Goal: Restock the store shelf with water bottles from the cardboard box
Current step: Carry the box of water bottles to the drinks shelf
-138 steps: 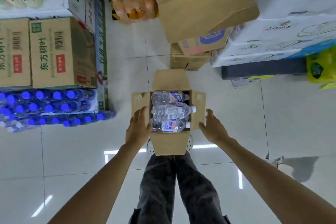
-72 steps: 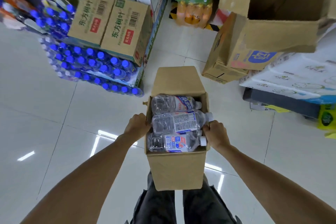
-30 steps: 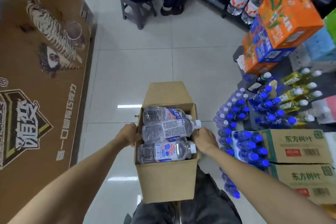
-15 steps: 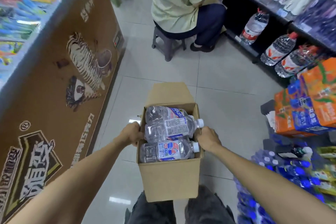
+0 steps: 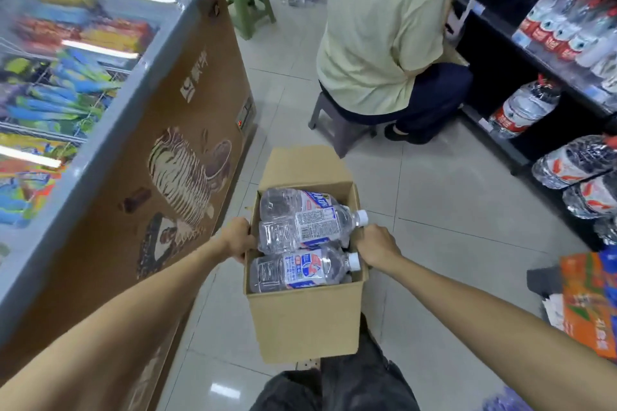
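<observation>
Glossy pale floor tiles [image 5: 434, 210] run beneath the left hand [image 5: 237, 238] and right hand [image 5: 376, 243], both curled tight on opposite top edges of the plain brown cardboard box [image 5: 305, 320], where three clear, crinkled plastic water bottles [image 5: 302, 269] lie sideways. Half a second ago the glass-topped freezer chest [image 5: 187, 150] and seated person in a pale yellow shirt [image 5: 377, 30] sat farther off. Dark shelf [image 5: 547, 63] bottles at right are blurred; fingertips are hidden by the box.

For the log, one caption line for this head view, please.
Both hands, left hand and right hand, grip an open cardboard box of water bottles in a store aisle.
</observation>
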`<action>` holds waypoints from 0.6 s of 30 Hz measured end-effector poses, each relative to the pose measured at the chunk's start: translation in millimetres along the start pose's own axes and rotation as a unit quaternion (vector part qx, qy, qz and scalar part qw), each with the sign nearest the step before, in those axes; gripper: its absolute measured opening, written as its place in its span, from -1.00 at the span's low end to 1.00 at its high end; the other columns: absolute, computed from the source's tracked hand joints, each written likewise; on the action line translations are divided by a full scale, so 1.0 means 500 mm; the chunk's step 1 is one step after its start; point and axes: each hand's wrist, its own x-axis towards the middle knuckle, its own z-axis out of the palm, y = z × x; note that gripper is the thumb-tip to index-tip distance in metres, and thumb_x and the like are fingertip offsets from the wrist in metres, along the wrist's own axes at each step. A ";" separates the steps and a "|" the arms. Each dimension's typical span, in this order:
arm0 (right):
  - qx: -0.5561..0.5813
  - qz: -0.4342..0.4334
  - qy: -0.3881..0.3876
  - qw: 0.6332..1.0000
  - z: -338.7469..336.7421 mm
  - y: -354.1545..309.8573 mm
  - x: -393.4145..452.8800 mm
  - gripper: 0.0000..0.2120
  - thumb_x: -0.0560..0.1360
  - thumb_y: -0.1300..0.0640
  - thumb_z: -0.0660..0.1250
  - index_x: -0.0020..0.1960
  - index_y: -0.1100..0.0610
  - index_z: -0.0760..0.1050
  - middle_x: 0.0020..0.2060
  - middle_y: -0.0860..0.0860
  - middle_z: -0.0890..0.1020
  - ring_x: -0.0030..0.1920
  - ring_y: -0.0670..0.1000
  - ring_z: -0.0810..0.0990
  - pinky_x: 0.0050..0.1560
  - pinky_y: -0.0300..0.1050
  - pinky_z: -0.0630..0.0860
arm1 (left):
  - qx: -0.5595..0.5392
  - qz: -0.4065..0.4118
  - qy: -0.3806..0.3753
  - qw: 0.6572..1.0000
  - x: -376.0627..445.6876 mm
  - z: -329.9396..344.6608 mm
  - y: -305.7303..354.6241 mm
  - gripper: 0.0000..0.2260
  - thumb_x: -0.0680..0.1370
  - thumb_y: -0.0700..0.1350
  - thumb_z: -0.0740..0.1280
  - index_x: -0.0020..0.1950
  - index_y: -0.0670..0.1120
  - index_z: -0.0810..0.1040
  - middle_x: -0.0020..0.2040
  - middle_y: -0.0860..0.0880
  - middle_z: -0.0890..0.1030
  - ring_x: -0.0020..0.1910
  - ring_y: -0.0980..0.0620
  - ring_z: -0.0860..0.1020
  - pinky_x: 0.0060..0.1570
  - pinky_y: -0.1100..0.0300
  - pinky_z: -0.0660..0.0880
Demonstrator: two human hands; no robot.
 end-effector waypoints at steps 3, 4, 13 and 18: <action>-0.001 -0.016 -0.012 1.000 -0.053 -0.092 0.102 -0.83 0.46 0.16 0.14 -0.12 0.15 0.50 -0.06 0.13 0.62 -0.15 0.15 0.55 -0.22 -0.16 0.39 | -0.014 -0.017 0.004 1.000 0.087 -0.101 0.028 -0.90 0.51 -0.29 0.33 -0.10 -0.34 0.57 -0.17 -0.23 0.69 -0.27 -0.11 0.69 -0.20 0.07 0.67; -0.004 -0.023 -0.017 1.000 -0.072 -0.123 0.139 -0.83 0.46 0.17 0.14 -0.12 0.15 0.51 -0.05 0.13 0.63 -0.12 0.16 0.58 -0.21 -0.16 0.41 | -0.018 -0.018 0.004 1.000 0.118 -0.136 0.039 -0.88 0.50 -0.28 0.34 -0.06 -0.35 0.58 -0.16 -0.23 0.70 -0.24 -0.12 0.70 -0.17 0.03 0.67; -0.031 -0.046 -0.015 0.998 -0.273 -0.399 0.427 -0.83 0.49 0.16 0.12 -0.20 0.14 0.45 -0.16 0.08 0.57 -0.20 0.12 0.51 -0.31 -0.16 0.35 | -0.044 -0.039 0.030 0.998 0.356 -0.447 0.178 -0.88 0.47 -0.32 0.35 -0.27 -0.28 0.55 -0.35 -0.17 0.65 -0.50 0.01 0.64 -0.52 0.22 0.58; -0.024 -0.043 0.020 0.999 -0.361 -0.537 0.580 -0.81 0.53 0.16 0.13 -0.13 0.18 0.49 -0.02 0.20 0.61 -0.06 0.19 0.56 -0.16 -0.12 0.40 | -0.062 -0.014 0.028 0.998 0.506 -0.616 0.259 -0.92 0.45 -0.29 0.40 -0.23 -0.29 0.58 -0.28 -0.20 0.68 -0.47 0.02 0.66 -0.46 0.20 0.61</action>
